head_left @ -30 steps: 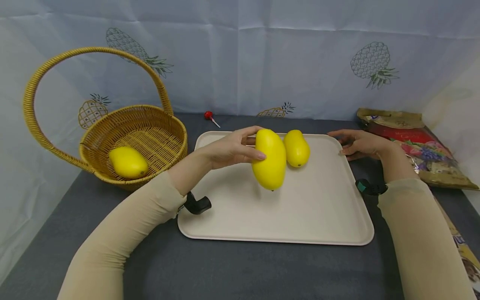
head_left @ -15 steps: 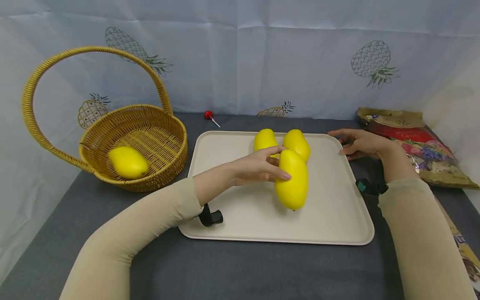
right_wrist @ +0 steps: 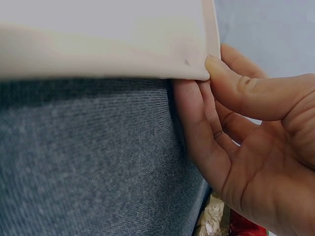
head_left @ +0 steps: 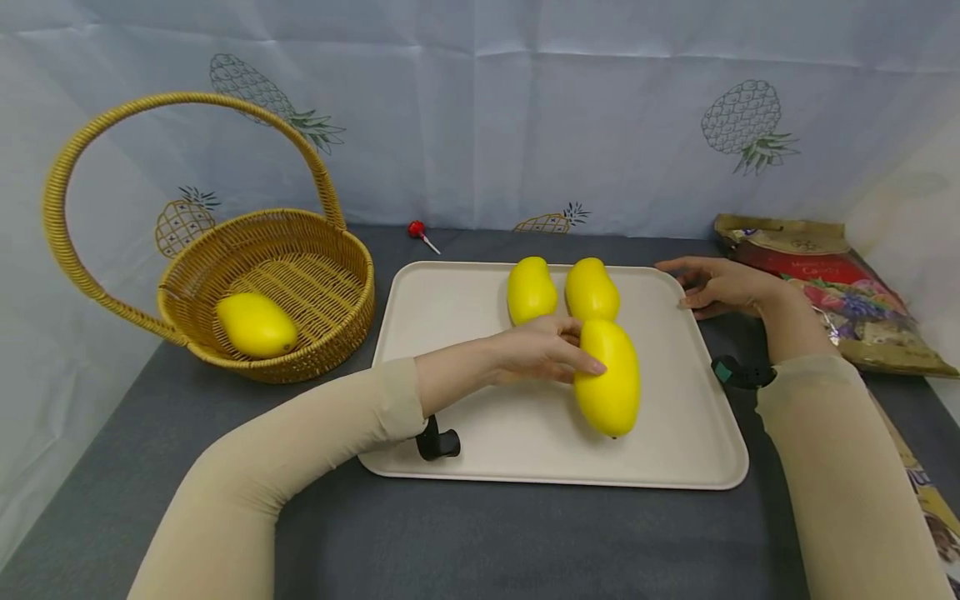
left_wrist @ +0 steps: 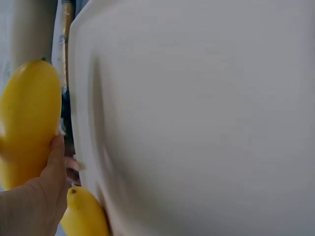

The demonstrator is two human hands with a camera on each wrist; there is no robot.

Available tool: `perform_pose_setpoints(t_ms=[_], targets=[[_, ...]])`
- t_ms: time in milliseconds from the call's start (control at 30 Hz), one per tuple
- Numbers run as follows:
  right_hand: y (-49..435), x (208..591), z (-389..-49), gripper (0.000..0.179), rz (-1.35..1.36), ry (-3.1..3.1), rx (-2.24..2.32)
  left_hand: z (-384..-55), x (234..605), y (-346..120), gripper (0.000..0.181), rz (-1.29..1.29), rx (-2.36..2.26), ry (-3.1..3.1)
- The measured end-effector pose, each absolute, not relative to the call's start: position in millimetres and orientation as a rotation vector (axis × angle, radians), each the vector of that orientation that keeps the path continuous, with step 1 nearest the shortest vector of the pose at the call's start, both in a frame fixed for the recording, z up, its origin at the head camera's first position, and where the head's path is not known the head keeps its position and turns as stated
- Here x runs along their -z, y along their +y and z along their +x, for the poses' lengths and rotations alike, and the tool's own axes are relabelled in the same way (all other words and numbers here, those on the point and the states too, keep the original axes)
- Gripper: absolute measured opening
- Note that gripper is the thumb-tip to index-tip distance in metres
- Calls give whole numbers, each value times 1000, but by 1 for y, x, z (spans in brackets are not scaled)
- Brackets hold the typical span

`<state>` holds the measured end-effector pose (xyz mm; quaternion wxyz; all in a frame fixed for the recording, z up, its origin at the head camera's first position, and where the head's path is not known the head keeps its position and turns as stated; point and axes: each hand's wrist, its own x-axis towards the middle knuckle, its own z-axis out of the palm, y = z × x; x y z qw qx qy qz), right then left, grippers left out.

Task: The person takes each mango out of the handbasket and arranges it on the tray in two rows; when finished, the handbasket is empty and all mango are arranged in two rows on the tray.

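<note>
My left hand [head_left: 534,350] grips a yellow mango [head_left: 611,382] by its side, over the right-centre of the beige tray [head_left: 540,458]. In the left wrist view, the thumb lies along that mango [left_wrist: 32,115], and the tray floor [left_wrist: 197,118] fills most of the picture. Two more mangoes, one on the left [head_left: 532,287] and one on the right [head_left: 592,287], lie side by side at the tray's back. At the back right corner, my right hand [head_left: 720,286] pinches the tray rim [right_wrist: 206,66], thumb on the edge and fingers beneath it.
A wicker basket [head_left: 352,308] with a tall handle stands at the left, one mango [head_left: 257,325] inside. Behind the tray lies a red lollipop [head_left: 417,230]. A shiny food bag [head_left: 847,300] sits at the right, with another package [head_left: 930,500] partly behind the right sleeve.
My left hand has carried its mango right and towards the front of the tray, uncovering the left back mango. The right hand has stayed at the tray corner.
</note>
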<state>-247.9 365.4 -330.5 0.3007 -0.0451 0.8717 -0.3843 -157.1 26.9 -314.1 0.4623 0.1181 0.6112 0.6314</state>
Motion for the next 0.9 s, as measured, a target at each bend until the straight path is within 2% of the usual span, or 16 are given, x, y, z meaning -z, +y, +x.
perform_pose_setpoints(t_ms=[500,900], targets=[[366,329,-247,76,-124,2300,1026,-146,336,46,41,228,-1510,1483],[365,329,-246,76,-121,2306,1017,-145,330,49,38,189,-1455,1589]])
